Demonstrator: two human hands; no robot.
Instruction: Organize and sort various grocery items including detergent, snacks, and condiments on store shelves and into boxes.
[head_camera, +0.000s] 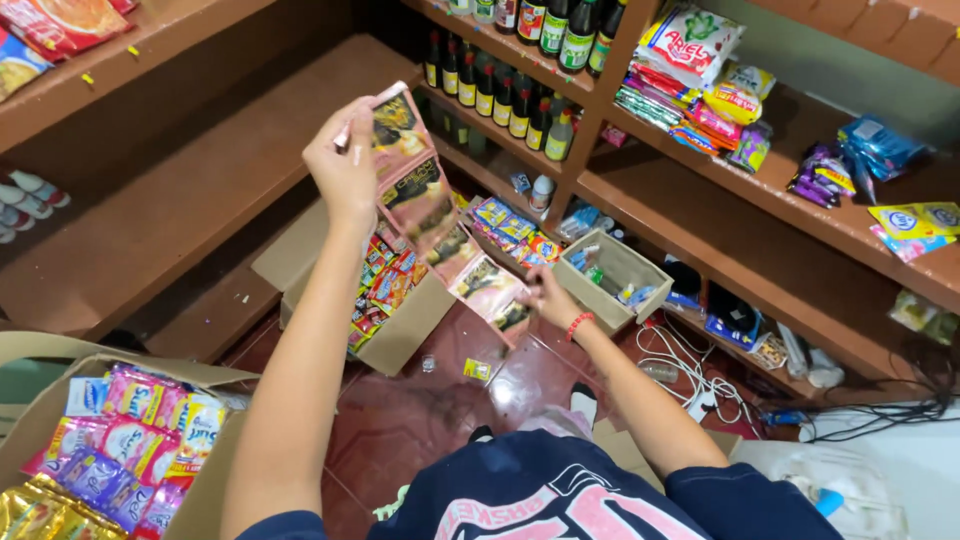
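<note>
A long strip of joined pink-and-brown sachets (440, 225) hangs slanting in front of me. My left hand (345, 165) is raised and pinches the strip's top end. My right hand (550, 298), with a red bead bracelet at the wrist, grips the strip's lower end. Under the strip stands an open cardboard box (400, 335) holding several small red packets.
Brown wooden shelves surround me: dark bottles (500, 90) at the back, bagged sachets and packets (700, 90) at the right. A small open box (610, 280) sits on the red tiled floor by white cables (700, 375). Another box of colourful sachets (120, 450) is at lower left.
</note>
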